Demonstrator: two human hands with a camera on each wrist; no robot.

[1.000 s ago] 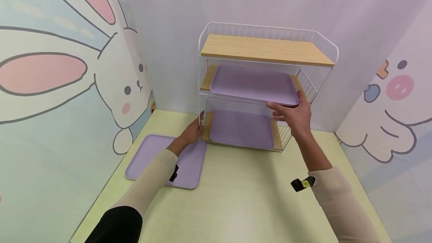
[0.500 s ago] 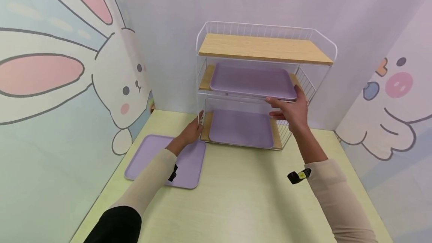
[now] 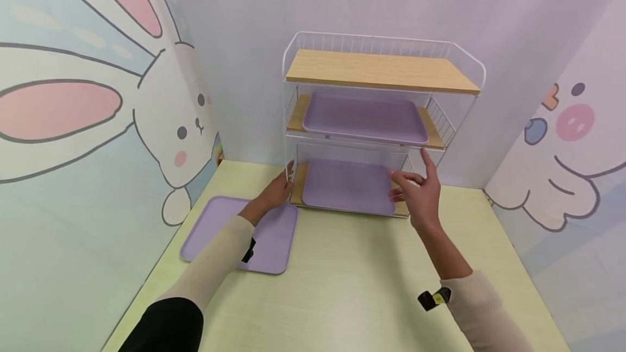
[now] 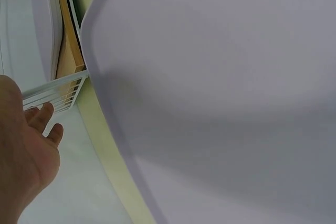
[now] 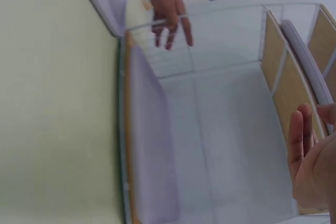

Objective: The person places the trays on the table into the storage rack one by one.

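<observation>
Your left hand [image 3: 275, 189] was at the white rack [image 3: 381, 72], fingers and thumb loosely bent about its left wire side, a light hold probably meant to steady the frame. Your right hand [image 3: 423, 200] had hold of nothing: its index finger pointed up by the front edge of the middle shelf [image 3: 435, 130], the others loosely bent, and you couldn't tell for certain whether that fingertip touched. The upper tray [image 3: 364, 118] lay flat on that shelf, with wood showing at both ends, likely so its rim sat within the wire sides. The lower tray [image 3: 347, 186] rested on the bottom shelf [image 3: 299, 184] in much the same way, while a loose tray [image 3: 276, 240] lay on the tabletop [image 3: 342, 281] to the left, perhaps kept there to leave the rack's front accessible. From your head, your left forearm hid part of that loose tray; the left wrist view filled with its broad surface and showed its rim right by the rack's lower corner, though contact was unclear. The right wrist view gave you the left fingers from across the rack, hanging on either side of the wires, and the upper tray's thin edge against its board.
</observation>
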